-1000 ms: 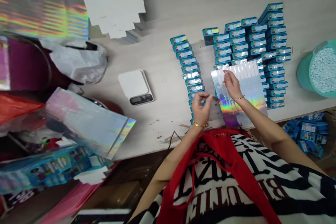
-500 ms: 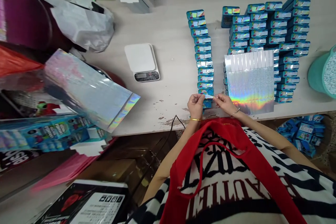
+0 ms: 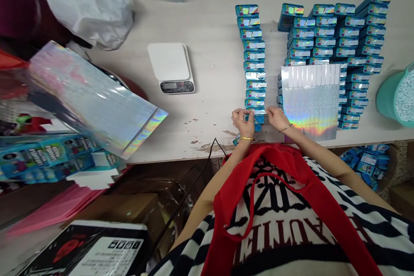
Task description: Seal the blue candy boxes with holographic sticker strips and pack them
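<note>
A thin shiny sticker strip [image 3: 259, 111] stretches between my two hands, low over the near part of a single column of small blue boxes [image 3: 254, 55]. My left hand [image 3: 244, 122] pinches its left end, fingertips touching or just above a box. At the right end, my right hand [image 3: 277, 119] is closed in a pinch, with its fingertips beside the column. Similar shiny strips lie across the tops of the boxes farther up. Right of my right hand, a silvery holographic sticker sheet [image 3: 310, 99] rests partly over a larger group of blue boxes [image 3: 325, 42].
Left on the table [image 3: 213, 30] stands a white digital scale [image 3: 170, 69]. A teal bucket [image 3: 386, 97] of pale granules is at the right edge. Below it, a bin holds blue packets [image 3: 370, 161]. Holographic sheets in plastic [image 3: 93, 99] jut out on the left.
The strip and both hands have moved slightly up the column, and the hands are a little farther apart. The camera view has shifted slightly.
</note>
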A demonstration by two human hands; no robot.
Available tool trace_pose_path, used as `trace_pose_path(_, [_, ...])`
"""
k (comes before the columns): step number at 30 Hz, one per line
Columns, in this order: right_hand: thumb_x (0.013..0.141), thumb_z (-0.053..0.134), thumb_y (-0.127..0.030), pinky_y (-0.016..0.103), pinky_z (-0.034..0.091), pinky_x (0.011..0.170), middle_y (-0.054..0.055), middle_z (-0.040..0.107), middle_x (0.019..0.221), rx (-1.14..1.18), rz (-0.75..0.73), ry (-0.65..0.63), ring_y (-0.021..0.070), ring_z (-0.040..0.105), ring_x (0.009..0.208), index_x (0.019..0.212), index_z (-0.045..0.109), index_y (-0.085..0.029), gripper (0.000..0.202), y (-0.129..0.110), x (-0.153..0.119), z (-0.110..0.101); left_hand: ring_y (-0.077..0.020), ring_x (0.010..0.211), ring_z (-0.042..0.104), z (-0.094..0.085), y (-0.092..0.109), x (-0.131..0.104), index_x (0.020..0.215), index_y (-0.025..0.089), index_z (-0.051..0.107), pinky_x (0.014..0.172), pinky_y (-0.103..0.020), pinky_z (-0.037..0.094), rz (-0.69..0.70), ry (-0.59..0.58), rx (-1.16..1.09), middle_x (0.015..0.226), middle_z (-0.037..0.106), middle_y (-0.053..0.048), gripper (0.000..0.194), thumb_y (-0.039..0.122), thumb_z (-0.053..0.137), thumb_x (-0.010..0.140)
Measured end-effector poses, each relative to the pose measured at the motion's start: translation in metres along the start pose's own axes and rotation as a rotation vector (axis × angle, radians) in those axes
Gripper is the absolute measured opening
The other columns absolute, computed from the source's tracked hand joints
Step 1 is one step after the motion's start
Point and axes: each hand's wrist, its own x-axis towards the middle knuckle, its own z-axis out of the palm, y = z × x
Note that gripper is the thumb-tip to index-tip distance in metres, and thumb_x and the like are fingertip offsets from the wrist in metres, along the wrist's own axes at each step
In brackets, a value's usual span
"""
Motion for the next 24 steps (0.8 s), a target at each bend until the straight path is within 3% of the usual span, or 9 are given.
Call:
trace_pose_path(10, [0.099, 0.042, -0.022, 0.033, 0.048, 0.084, 0.013, 0.073, 0.092, -0.011, 0.004, -0.004, 0.0251, 0.067, 0.089, 0.095, 0.067, -0.016, 0.026, 0.006, 0.004, 0.009, -0.0257, 0.108, 0.053, -0.001, 0.002, 0.004, 0.081, 0.021, 0.061, 0.1, -0.043, 0.035, 0.004, -0.067, 0.093, 0.105, 0.055, -0.006, 0.014, 0.031, 0.071, 0.082])
trace_pose_path(14, [0.097, 0.047, -0.022, 0.035, 0.049, 0.082, 0.011, 0.072, 0.083, 0.096, 0.073, 0.038, 0.0254, 0.067, 0.083, 0.127, 0.057, -0.007, 0.035, 0.006, -0.001, 0.011, -0.0221, 0.101, 0.053, -0.001, -0.003, 0.01, 0.096, 0.023, 0.051, 0.094, -0.039, 0.039, -0.08, -0.049, 0.075, 0.106, 0.054, -0.003, 0.036, 0.032, 0.078, 0.074])
trace_pose_path(17, [0.097, 0.044, -0.024, 0.035, 0.05, 0.082, 0.012, 0.072, 0.086, 0.182, 0.052, 0.048, 0.0252, 0.067, 0.083, 0.132, 0.054, -0.005, 0.041, 0.003, -0.012, 0.015, -0.0199, 0.099, 0.054, 0.001, -0.009, 0.017, 0.106, 0.024, 0.045, 0.091, -0.037, 0.041, -0.164, -0.084, 0.044, 0.114, 0.052, -0.004, 0.052, 0.03, 0.081, 0.069])
trace_pose_path(21, [0.097, 0.04, -0.02, 0.033, 0.05, 0.085, 0.01, 0.074, 0.091, 0.251, -0.005, -0.109, 0.022, 0.069, 0.087, 0.135, 0.055, -0.012, 0.041, -0.003, -0.026, 0.021, -0.022, 0.107, 0.054, -0.003, -0.013, 0.023, 0.109, 0.023, 0.046, 0.094, -0.038, 0.042, -0.211, -0.157, 0.052, 0.118, 0.052, -0.006, 0.052, 0.03, 0.079, 0.07])
trace_pose_path(24, [0.097, 0.043, -0.02, 0.031, 0.051, 0.081, 0.007, 0.074, 0.081, 0.208, 0.02, -0.262, 0.0205, 0.069, 0.079, 0.127, 0.061, -0.014, 0.035, -0.005, -0.026, 0.011, -0.0267, 0.114, 0.053, -0.013, 0.002, 0.022, 0.112, 0.023, 0.048, 0.099, -0.043, 0.04, -0.143, -0.158, 0.124, 0.121, 0.054, -0.008, 0.054, 0.036, 0.08, 0.07])
